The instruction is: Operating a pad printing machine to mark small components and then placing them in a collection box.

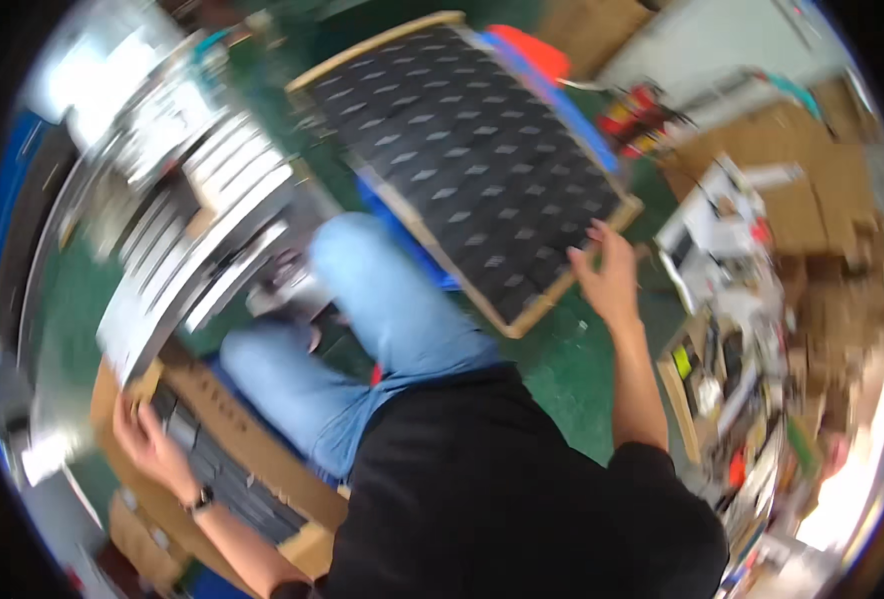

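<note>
My left hand (152, 445) hangs over a long cardboard box (247, 429) at the lower left, its fingers apart and blurred. Inside the box lie dark flat packed pieces (232, 479). A tan flap or scrap (143, 385) is close to the fingertips. On the other side, my right hand (610, 275) is by the near right corner of a shallow tray (540, 311) with tan edges, thumb and fingers spread. Whether the fingers touch the edge is unclear. Rows of black pieces with pale diamond-like marks (472, 150) fill the tray.
Blue material (417, 250) shows beneath the tray, with a red piece (532, 52) behind it. Left stands a machine with pale slatted metal parts (192, 240). Cluttered cardboard, papers and tools (732, 260) fill the right. My jeans-clad legs (392, 309) lie between box and tray.
</note>
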Motion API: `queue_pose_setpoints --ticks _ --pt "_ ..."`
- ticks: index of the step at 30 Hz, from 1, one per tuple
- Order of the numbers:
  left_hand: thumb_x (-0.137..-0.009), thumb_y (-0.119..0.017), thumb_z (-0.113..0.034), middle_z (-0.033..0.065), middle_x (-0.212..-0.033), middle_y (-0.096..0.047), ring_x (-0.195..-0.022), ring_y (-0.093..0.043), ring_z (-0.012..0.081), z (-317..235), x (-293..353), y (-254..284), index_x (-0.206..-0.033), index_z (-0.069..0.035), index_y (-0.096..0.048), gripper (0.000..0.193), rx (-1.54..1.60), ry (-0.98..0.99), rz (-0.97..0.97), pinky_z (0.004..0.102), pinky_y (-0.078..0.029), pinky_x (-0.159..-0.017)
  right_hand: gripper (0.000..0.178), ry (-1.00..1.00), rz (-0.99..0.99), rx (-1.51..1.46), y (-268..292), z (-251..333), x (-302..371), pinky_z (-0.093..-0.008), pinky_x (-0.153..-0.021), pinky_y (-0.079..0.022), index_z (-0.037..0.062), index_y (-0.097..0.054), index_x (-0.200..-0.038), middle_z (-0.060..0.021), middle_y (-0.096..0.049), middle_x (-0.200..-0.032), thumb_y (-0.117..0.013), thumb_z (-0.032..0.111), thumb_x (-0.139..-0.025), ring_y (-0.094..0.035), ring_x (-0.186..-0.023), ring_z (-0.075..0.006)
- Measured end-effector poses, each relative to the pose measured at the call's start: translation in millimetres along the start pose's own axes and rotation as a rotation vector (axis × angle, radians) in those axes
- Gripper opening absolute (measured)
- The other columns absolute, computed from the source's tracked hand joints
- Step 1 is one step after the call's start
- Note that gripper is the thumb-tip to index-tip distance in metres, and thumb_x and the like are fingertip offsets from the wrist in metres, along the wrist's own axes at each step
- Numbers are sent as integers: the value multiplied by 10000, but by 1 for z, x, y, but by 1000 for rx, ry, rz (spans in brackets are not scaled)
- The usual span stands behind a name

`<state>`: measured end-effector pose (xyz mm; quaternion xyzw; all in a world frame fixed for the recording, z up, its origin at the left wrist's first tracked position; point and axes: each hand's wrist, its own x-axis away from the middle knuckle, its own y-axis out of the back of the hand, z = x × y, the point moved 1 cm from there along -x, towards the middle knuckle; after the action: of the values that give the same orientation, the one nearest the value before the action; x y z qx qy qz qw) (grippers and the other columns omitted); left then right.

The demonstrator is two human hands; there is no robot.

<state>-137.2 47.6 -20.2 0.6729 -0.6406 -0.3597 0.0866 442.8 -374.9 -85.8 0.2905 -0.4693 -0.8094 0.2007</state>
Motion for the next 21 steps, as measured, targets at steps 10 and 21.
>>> queue_pose_setpoints --ticks 10,21 --pt "-856 -737 -73 132 -1317 -738 -1180 -674 368 87 -13 -10 -1343 -27 -716 489 -482 -151 308 430 -545 -1010 605 5 59 20 20 -24 -17 -463 -1231 -404 -8 -520 -1573 -226 -542 -1574 -686 328 -1097 -546 -1429 -394" --pt "-768 -763 -122 187 -1314 -690 -1150 -659 421 105 -30 -52 -1340 -40 -682 583 -609 -258 492 456 -554 -955 567 237 183 -241 12 127 -68 -440 -1159 -479 5 -562 -1522 -184 -626 -1470 -729 100 -988 -639 -1302 -353"
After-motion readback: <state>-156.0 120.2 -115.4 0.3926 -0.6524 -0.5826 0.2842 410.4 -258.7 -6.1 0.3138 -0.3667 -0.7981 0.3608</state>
